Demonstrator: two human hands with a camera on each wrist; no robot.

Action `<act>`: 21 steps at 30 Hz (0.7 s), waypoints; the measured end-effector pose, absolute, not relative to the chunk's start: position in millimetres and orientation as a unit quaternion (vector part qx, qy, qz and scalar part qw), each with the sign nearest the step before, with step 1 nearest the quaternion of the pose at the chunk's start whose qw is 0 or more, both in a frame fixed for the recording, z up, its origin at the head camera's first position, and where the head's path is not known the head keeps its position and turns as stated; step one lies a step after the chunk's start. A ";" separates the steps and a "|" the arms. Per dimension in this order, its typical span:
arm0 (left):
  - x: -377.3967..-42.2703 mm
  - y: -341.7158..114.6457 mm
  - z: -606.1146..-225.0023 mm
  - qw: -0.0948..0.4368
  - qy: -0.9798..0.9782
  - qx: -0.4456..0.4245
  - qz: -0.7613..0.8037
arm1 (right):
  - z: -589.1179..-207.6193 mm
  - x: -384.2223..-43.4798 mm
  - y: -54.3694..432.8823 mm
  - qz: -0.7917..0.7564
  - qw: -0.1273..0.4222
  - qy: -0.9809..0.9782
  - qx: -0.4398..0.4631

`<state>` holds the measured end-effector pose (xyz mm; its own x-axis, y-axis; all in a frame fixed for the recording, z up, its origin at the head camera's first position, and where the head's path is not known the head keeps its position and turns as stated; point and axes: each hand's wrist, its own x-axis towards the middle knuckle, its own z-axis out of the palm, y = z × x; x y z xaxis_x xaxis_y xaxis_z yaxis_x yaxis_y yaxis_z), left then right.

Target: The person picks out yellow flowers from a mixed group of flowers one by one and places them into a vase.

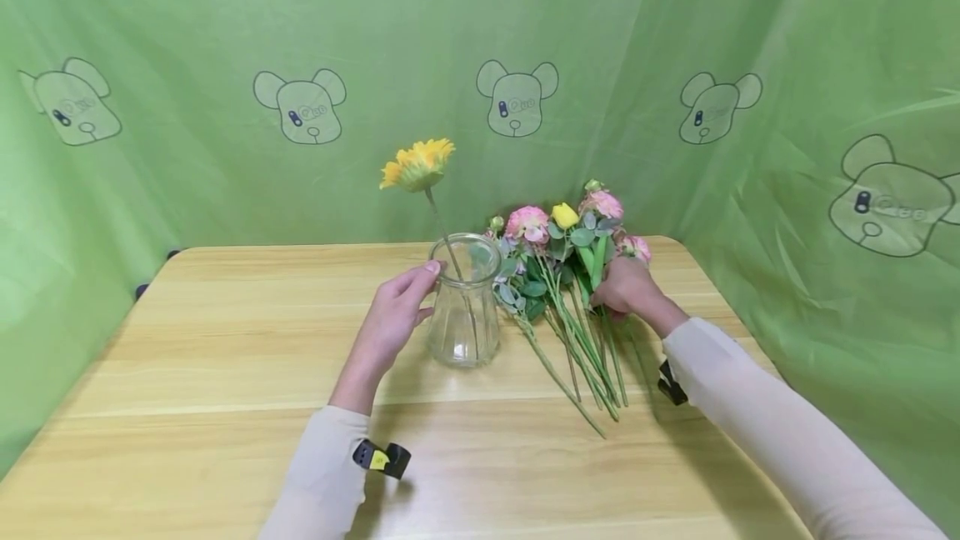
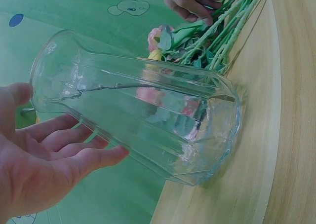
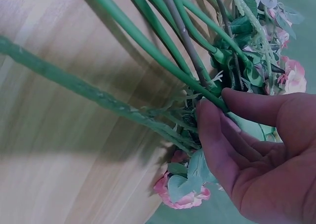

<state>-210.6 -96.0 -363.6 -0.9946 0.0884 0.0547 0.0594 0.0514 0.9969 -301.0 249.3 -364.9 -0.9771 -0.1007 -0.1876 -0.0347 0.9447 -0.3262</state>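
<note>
A clear glass vase (image 1: 463, 323) stands upright with one yellow, daisy-like flower (image 1: 418, 165) leaning left in it. My left hand (image 1: 397, 307) is at the vase's left side, thumb tip at the rim and the other fingers fairly straight along the glass (image 2: 148, 115). To the right, a bunch of flowers lies on the table. There my right hand (image 1: 628, 286) pinches a smooth green stem (image 3: 148, 58) between thumb and fingertips, just below the broad leaves of a yellow tulip (image 1: 565, 216). Pink flowers (image 1: 528, 224) and grey-green leaves lie around it.
Long loose stems (image 1: 562, 373) fan out toward the front of the wooden table (image 1: 225, 373). Green cloth (image 1: 420, 40) printed with bear heads hangs behind the table and on both sides. A black strap device (image 1: 381, 458) hangs at the left wrist.
</note>
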 end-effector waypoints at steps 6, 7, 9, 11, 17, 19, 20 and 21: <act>-210.5 -94.8 -363.3 0.009 0.723 0.055 0.689 | -364.9 -299.1 250.0 -0.165 0.096 0.981 -0.036; -210.5 -94.6 -363.0 0.008 0.723 0.053 0.689 | -365.0 -298.9 250.1 -0.166 0.095 0.981 -0.035; -210.6 -94.6 -363.1 0.006 0.722 0.056 0.689 | -365.2 -298.5 250.2 -0.172 0.092 0.980 -0.032; -210.5 -94.7 -362.8 0.006 0.722 0.058 0.689 | -365.3 -298.2 250.4 -0.177 0.090 0.980 -0.031; -210.2 -95.2 -361.9 0.009 0.729 0.051 0.683 | -363.0 -296.2 249.8 -0.192 0.089 0.977 -0.026; -210.1 -95.6 -362.0 0.010 0.730 0.050 0.682 | -361.5 -295.2 249.6 -0.198 0.085 0.976 -0.024; -209.9 -95.9 -362.2 0.011 0.730 0.050 0.682 | -361.0 -294.6 249.5 -0.202 0.083 0.976 -0.022; -209.9 -96.1 -362.4 0.011 0.730 0.049 0.681 | -360.2 -294.2 249.5 -0.205 0.080 0.975 -0.024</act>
<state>-209.9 -96.1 -362.4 -0.9950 0.0857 0.0510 0.0567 0.0665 0.9962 -294.2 249.5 -360.2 -0.9862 -0.0790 -0.1455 -0.0138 0.9149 -0.4034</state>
